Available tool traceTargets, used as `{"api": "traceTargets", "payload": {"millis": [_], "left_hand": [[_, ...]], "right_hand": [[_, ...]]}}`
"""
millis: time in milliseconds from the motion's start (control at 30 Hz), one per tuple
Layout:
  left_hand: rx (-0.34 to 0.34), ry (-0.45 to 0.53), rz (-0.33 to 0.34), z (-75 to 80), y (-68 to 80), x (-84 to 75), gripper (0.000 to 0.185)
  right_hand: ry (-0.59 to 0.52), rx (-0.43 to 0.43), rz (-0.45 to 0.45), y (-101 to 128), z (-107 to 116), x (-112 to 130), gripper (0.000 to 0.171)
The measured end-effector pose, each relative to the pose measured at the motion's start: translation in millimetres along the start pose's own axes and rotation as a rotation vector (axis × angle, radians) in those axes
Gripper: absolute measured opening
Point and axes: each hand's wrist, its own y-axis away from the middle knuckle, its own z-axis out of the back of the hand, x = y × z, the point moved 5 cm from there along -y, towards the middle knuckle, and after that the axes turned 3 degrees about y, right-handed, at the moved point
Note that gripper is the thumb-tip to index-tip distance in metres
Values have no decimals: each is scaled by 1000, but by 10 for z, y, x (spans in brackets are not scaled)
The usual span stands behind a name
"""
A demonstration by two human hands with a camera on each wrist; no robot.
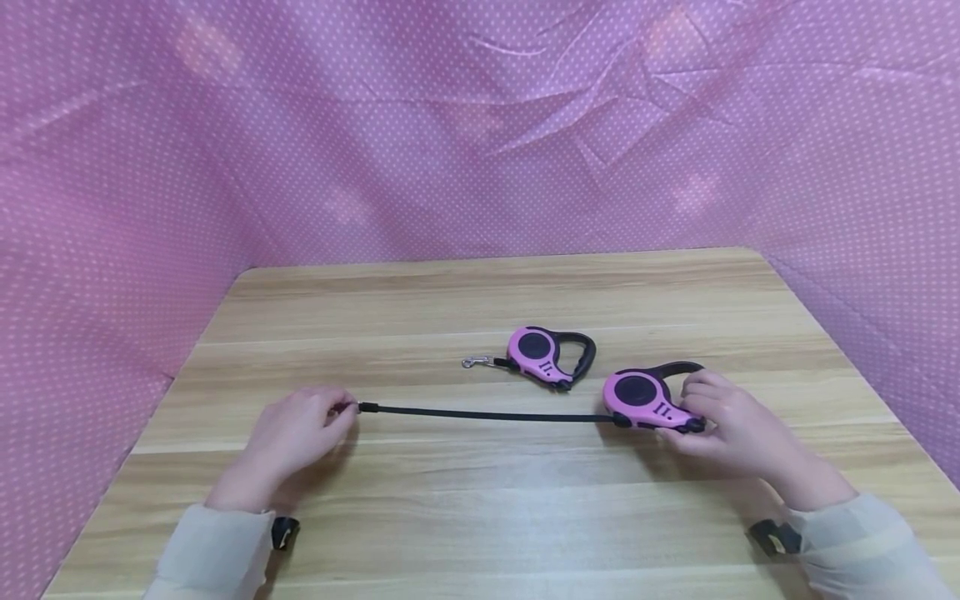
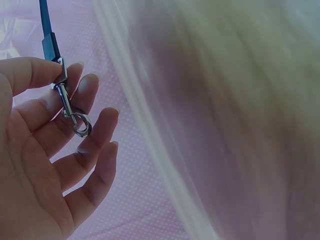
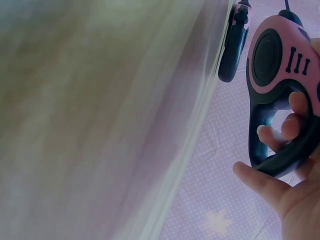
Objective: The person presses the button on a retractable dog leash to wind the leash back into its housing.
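Note:
My right hand grips the black handle of a pink retractable dog leash, fingers through its loop, as the right wrist view shows. From the casing a black strap runs out to the left, nearly straight, above the table. At its far end my left hand pinches the metal snap hook between thumb and forefinger, the other fingers loosely bent. Behind the strap lies a second pink-and-black retractable leash, its own metal hook pointing left and its strap drawn in.
The light wooden table has rounded far corners. A pink polka-dot cloth hangs behind it and along both sides. Black bands with small devices sit at the wrists below pale sleeves.

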Motion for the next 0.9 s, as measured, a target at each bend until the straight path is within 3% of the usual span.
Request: {"api": "traceTargets", "payload": {"millis": [900], "left_hand": [[-1,3,-51,-78,-27,-164,14]], "right_hand": [[-5,17,5,-50,-66,68,33]]}}
